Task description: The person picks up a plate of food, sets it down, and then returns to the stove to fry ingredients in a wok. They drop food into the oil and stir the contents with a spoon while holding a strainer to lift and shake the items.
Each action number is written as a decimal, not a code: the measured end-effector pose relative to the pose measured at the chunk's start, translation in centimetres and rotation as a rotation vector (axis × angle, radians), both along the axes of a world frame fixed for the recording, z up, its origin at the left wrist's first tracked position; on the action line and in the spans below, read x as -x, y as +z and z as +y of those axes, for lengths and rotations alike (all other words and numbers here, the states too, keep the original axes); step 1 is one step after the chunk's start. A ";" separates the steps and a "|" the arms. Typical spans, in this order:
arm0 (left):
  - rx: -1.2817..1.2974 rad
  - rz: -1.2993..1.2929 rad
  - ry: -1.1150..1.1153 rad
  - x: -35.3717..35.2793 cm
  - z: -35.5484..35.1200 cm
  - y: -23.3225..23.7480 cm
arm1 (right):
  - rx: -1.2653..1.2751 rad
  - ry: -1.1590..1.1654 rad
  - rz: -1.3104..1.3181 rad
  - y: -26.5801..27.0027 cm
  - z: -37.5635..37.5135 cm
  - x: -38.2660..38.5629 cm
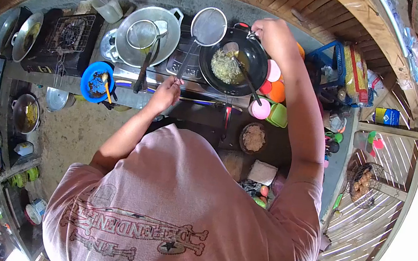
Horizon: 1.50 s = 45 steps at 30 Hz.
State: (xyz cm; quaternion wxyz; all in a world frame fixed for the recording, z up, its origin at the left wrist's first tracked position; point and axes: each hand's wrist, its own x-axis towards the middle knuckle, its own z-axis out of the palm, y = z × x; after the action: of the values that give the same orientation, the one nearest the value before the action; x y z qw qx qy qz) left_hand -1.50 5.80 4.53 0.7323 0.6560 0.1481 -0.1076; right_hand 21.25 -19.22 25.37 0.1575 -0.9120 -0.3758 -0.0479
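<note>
My left hand is closed round the handle of a round mesh strainer, which is held over the left edge of a black wok. The wok sits on the stove and holds pale chopped food in oil, with a dark spatula leaning in it. At the wok's back right rim, my right hand is closed on something small and dark that I cannot make out. A large metal pot with another strainer and a ladle stands left of the wok.
A blue bowl with a spoon stands at the counter's front edge. Pink, orange and green containers crowd the wok's right side. A bowl of pale food sits nearer my body. A blue basket stands at the back right.
</note>
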 end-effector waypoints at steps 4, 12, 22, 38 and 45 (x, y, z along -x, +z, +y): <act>-0.009 0.002 0.004 0.0 0.0 0.4 | -0.046 0.050 -0.074 1.7 -0.2 0.5; 0.013 -0.004 -0.040 -0.9 0.7 0.5 | -0.115 0.095 -0.176 3.2 -0.5 0.9; 0.043 0.006 -0.121 -2.0 2.5 0.7 | -0.036 0.043 -0.212 5.0 -0.5 0.7; 0.009 0.027 -0.227 -2.8 4.9 0.4 | -0.375 -0.377 -0.301 -7.5 -2.0 6.2; 0.089 -0.032 -0.257 -3.0 5.4 -1.7 | -0.161 -0.838 -0.016 -19.5 -10.9 12.1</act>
State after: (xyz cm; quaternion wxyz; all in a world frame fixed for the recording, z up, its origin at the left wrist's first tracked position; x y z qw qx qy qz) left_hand 1.54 11.21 2.79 0.7430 0.6381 0.0463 -0.1967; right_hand 9.11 -30.12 5.83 0.1923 -0.9702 0.0309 -0.1443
